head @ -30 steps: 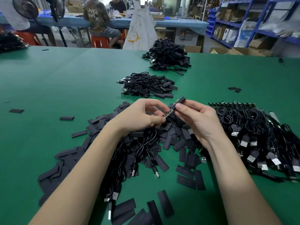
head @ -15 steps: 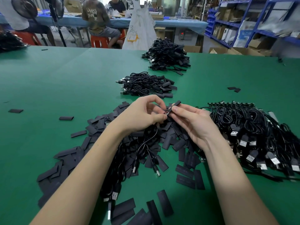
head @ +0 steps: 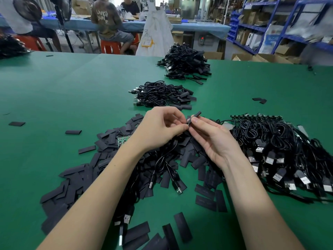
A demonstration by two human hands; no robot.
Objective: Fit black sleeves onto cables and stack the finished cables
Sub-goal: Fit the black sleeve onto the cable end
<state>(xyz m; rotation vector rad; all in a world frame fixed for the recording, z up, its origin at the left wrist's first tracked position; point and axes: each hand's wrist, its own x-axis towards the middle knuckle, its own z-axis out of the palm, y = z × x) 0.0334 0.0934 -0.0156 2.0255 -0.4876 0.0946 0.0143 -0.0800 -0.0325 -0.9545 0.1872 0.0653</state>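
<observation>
My right hand [head: 214,139] pinches a black sleeve [head: 195,116] between thumb and forefinger; the sleeve points up and to the right. My left hand [head: 160,127] pinches the end of a black cable [head: 168,157] right at the sleeve's lower mouth, and the cable hangs down below both hands. The hands meet above a heap of loose flat black sleeves [head: 108,156]. A pile of cables with USB plugs [head: 281,150] lies to the right. Two stacks of sleeved cables sit further away: a near stack [head: 162,95] and a far stack [head: 185,64].
The green table [head: 72,91] carries stray sleeves at the left [head: 73,132] and right [head: 259,100]. A small green circuit strip [head: 123,139] pokes out of the sleeve heap. People sit at a blue table behind; shelves and boxes stand at the right.
Both hands have drawn closer together and shifted slightly away from me. The sleeve has slid further over the cable end, so less bare connector shows between the fingers.
</observation>
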